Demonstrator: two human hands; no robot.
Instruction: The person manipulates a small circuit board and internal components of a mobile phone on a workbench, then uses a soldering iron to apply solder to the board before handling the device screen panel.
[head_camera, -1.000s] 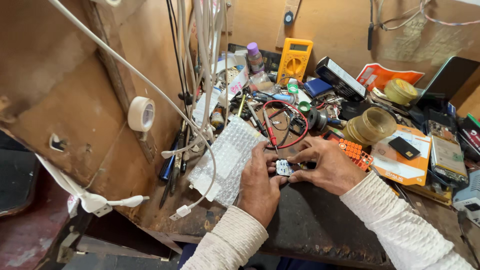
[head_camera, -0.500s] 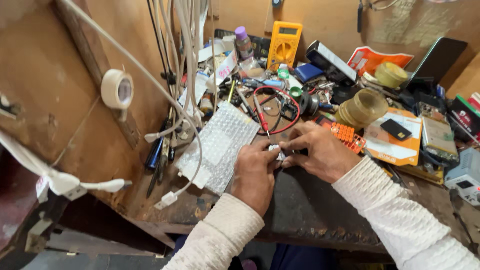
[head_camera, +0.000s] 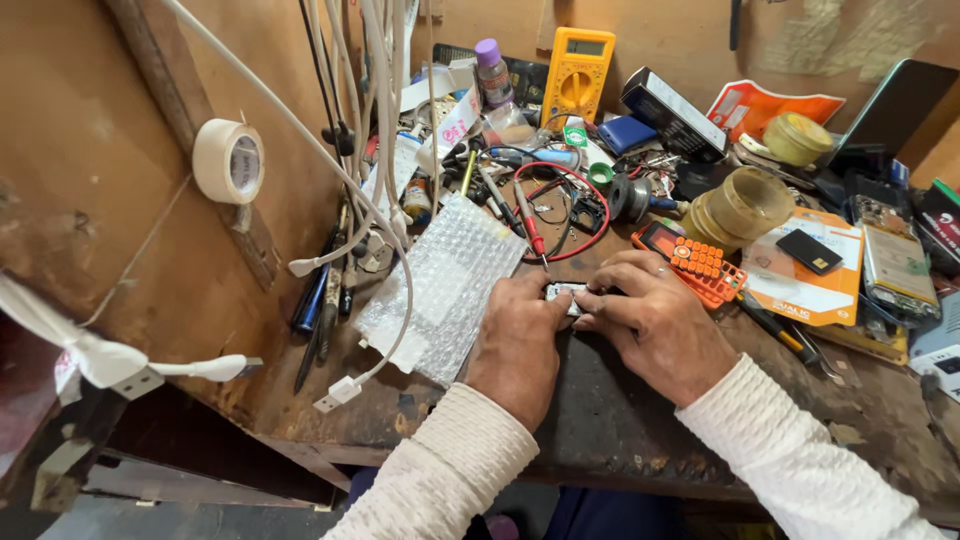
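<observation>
Two hands meet at the bench's front edge in the head view: left hand (head_camera: 520, 340) and right hand (head_camera: 655, 325) each pinch an end of a small pale flat part (head_camera: 566, 294), fingers curled onto it, pressing it down on the dark worktop (head_camera: 620, 420), seemingly to keep it steady. Just left lies a bubble-wrap sheet (head_camera: 445, 285), just right an orange keypad phone (head_camera: 690, 262); red probe leads (head_camera: 535, 232) end beside the part, with a yellow multimeter (head_camera: 575, 75) propped at the back, white cables (head_camera: 380, 150) hanging over the bench and a tape roll (head_camera: 228, 160) on the board
</observation>
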